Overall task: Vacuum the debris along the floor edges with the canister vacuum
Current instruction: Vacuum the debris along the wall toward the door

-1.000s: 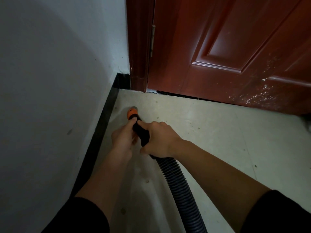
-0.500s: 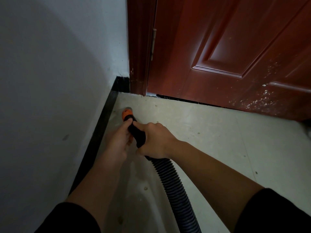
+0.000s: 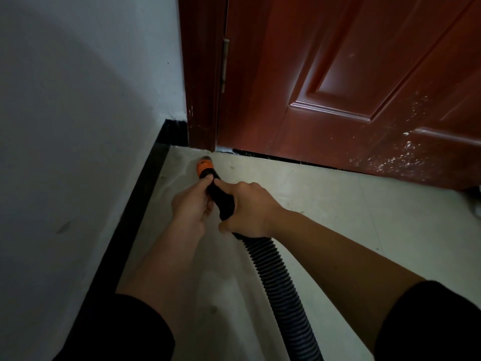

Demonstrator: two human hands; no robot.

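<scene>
Firmly, my left grip (image 3: pixel 191 204) and right grip (image 3: pixel 251 209) are clamped round the rigid-looking nozzle (image 3: pixel 226 204); the ribbed hose (image 3: pixel 276 280) behind likely trails light and floppy.

The wall (image 3: pixel 78 126) fills the left side, and the baseboard (image 3: pixel 135 209) runs along its foot to the far corner, where it meets the door frame (image 3: pixel 200 87). The door (image 3: pixel 338 74) stands right of the frame, across the far end of the floor (image 3: pixel 338 204). The nozzle (image 3: pixel 204 166) points into that corner, its tip just before the frame's foot and possibly touching the floor. The left hand (image 3: pixel 192 207) grips the nozzle from the wall side, and the right hand (image 3: pixel 247 207) grips it just behind. The hose (image 3: pixel 276 282) runs back between the forearms.
</scene>
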